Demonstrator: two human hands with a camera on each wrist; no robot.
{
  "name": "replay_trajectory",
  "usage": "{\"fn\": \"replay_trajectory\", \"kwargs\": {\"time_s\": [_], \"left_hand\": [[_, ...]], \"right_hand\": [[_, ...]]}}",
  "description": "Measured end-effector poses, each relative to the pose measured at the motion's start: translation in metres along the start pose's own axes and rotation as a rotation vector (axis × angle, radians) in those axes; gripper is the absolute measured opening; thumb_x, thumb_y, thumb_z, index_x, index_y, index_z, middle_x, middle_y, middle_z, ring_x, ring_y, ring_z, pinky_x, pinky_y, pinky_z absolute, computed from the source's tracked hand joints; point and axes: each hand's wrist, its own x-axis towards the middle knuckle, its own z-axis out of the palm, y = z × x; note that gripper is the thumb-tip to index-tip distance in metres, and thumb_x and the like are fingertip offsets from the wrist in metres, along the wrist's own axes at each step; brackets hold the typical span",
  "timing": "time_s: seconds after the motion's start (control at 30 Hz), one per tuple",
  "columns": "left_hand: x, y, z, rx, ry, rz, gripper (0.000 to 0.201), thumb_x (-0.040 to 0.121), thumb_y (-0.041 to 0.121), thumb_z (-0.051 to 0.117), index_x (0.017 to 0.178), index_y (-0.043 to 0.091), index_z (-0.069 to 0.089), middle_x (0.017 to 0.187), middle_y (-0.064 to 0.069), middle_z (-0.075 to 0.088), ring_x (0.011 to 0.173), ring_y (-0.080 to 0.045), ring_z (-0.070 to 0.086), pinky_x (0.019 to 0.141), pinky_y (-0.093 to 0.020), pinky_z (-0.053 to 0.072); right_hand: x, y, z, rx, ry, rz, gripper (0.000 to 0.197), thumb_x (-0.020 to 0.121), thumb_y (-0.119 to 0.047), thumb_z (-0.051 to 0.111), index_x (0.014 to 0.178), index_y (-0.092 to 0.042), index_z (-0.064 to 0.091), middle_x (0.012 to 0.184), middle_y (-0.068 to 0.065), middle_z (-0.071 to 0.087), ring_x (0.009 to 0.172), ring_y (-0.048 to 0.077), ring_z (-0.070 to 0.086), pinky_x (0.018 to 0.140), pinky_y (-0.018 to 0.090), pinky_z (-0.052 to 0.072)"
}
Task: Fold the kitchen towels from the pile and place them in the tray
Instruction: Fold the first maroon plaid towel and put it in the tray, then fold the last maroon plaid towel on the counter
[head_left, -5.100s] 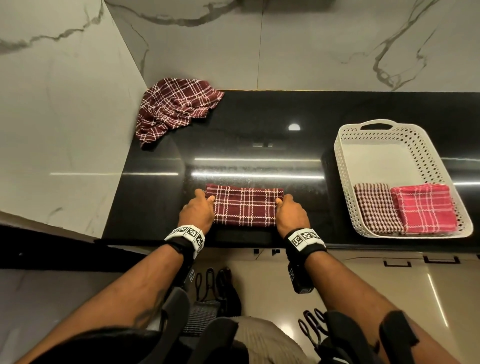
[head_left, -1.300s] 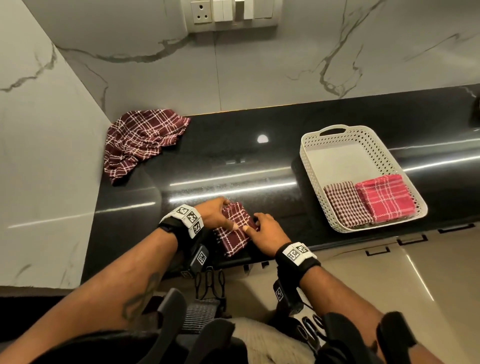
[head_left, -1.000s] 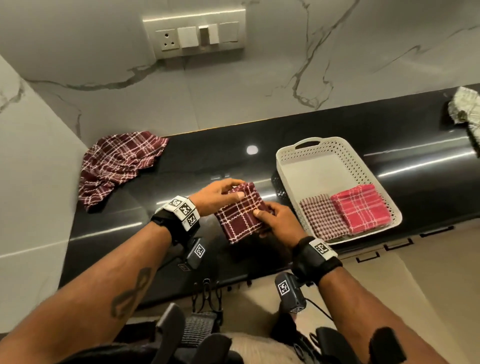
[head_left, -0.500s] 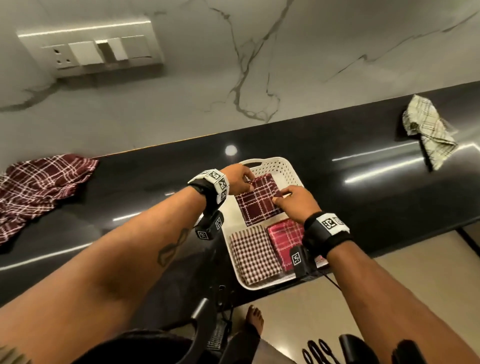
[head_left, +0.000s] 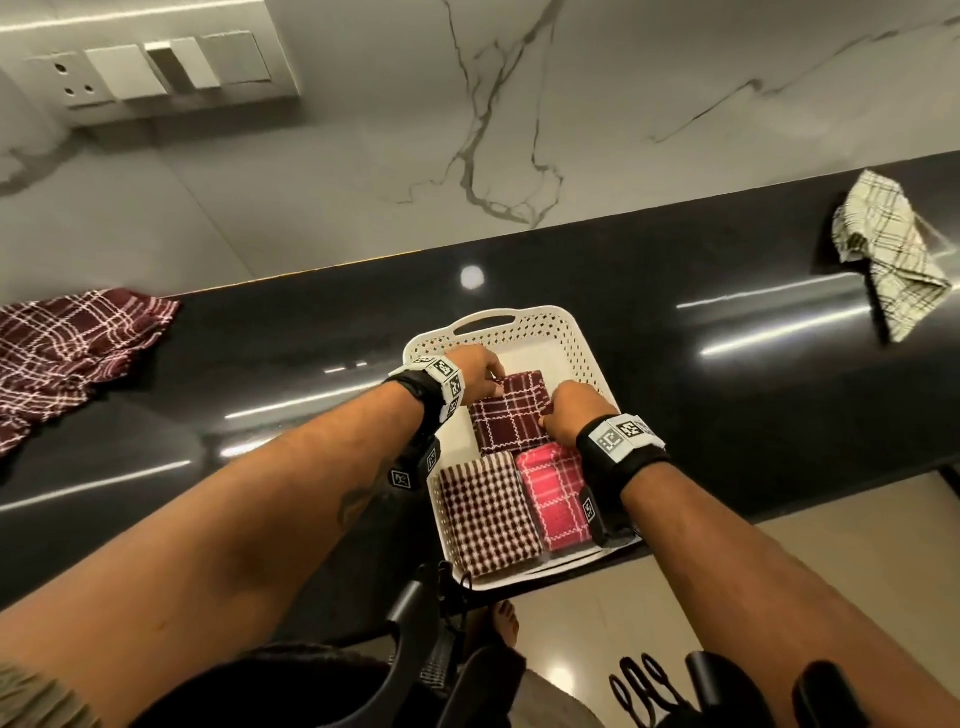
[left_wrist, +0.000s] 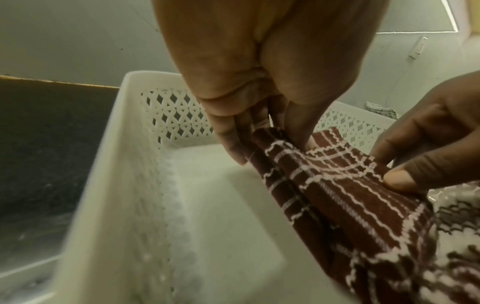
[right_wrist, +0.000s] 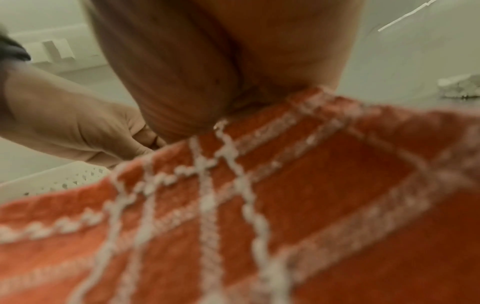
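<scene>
A folded maroon plaid towel (head_left: 511, 415) is in the far half of the white perforated tray (head_left: 524, 325). My left hand (head_left: 493, 378) pinches its far left corner, and my right hand (head_left: 553, 410) grips its right edge. In the left wrist view, the left hand (left_wrist: 262, 131) holds that corner of the towel (left_wrist: 324, 185) a little above the tray floor (left_wrist: 221, 195). The right hand (left_wrist: 405, 176) pinches the edge with thumb on top. In the right wrist view the towel (right_wrist: 259, 205) fills the blurred frame. A brown checked towel (head_left: 485, 514) and a pink plaid towel (head_left: 553, 499) lie folded in the near half.
The tray stands at the front edge of a black countertop (head_left: 727, 395). An unfolded maroon plaid towel (head_left: 67, 353) lies at the far left and a crumpled beige plaid cloth (head_left: 888, 254) at the far right. A marble wall with a switch plate (head_left: 156, 67) rises behind.
Both hands folded the maroon towel smaller on the counter, lifted it and carried it right into the tray. In the last half second it sank lower, behind the two folded towels.
</scene>
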Motion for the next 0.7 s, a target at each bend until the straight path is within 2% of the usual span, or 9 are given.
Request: {"fn": "replay_trajectory", "kwargs": {"time_s": [0.13,0.27,0.37,0.43,0.5,0.6,0.7], "left_hand": [[-0.005,0.000,-0.002,0.026,-0.002,0.021,0.043,0.093,0.038,0.064,0.133,0.021,0.059,0.126,0.001,0.066,0.119,-0.021,0.059,0.105,-0.036,0.044],[-0.028,-0.017,-0.027,0.008,0.107,0.061,0.039,0.095,0.034,0.061,0.131,0.020,0.060,0.125,0.001,0.065,0.115,-0.020,0.060,0.100,-0.031,0.045],[-0.054,-0.050,-0.054,-0.170,0.202,0.077,0.030,0.095,0.028,0.059,0.124,0.021,0.065,0.121,0.000,0.068,0.107,-0.017,0.063,0.093,-0.030,0.047],[-0.077,-0.088,-0.069,-0.238,0.279,0.059,0.026,0.095,0.025,0.059,0.119,0.019,0.068,0.117,0.000,0.069,0.106,-0.016,0.064,0.093,-0.028,0.047],[-0.103,-0.138,-0.080,-0.261,0.343,-0.008,0.023,0.094,0.023,0.060,0.115,0.019,0.069,0.115,0.000,0.070,0.107,-0.017,0.064,0.095,-0.028,0.046],[-0.157,-0.248,-0.085,-0.217,0.373,-0.216,0.021,0.092,0.021,0.063,0.111,0.015,0.071,0.114,-0.004,0.070,0.108,-0.021,0.064,0.094,-0.026,0.044],[-0.205,-0.355,-0.077,-0.188,0.415,-0.436,0.022,0.088,0.020,0.067,0.107,0.012,0.072,0.116,-0.010,0.070,0.109,-0.027,0.064,0.099,-0.032,0.047]], "right_hand": [[-0.008,-0.005,-0.007,-0.047,0.048,-0.004,0.015,0.093,-0.027,0.058,0.081,-0.018,0.056,0.087,0.002,0.062,0.079,0.023,0.063,0.071,0.036,0.053],[-0.019,-0.034,-0.011,-0.030,0.204,-0.059,0.012,0.092,-0.029,0.051,0.095,-0.020,0.057,0.100,0.005,0.066,0.090,0.029,0.063,0.080,0.041,0.053],[-0.031,-0.076,-0.002,0.005,0.262,-0.148,0.028,0.093,-0.031,0.053,0.116,-0.017,0.061,0.116,0.009,0.067,0.107,0.033,0.061,0.094,0.045,0.050],[-0.040,-0.113,0.017,-0.009,0.266,-0.252,0.036,0.093,-0.033,0.054,0.123,-0.014,0.060,0.122,0.011,0.065,0.113,0.034,0.059,0.098,0.045,0.047],[-0.050,-0.154,0.045,-0.045,0.265,-0.356,0.036,0.092,-0.031,0.054,0.122,-0.012,0.060,0.121,0.013,0.062,0.113,0.036,0.057,0.096,0.046,0.047],[-0.071,-0.230,0.109,-0.137,0.210,-0.468,0.036,0.093,-0.032,0.051,0.123,-0.013,0.057,0.125,0.012,0.058,0.117,0.036,0.054,0.099,0.046,0.044],[-0.089,-0.282,0.180,-0.216,0.052,-0.530,0.044,0.094,-0.040,0.051,0.132,-0.018,0.049,0.135,0.011,0.051,0.127,0.036,0.046,0.106,0.049,0.036]]}}
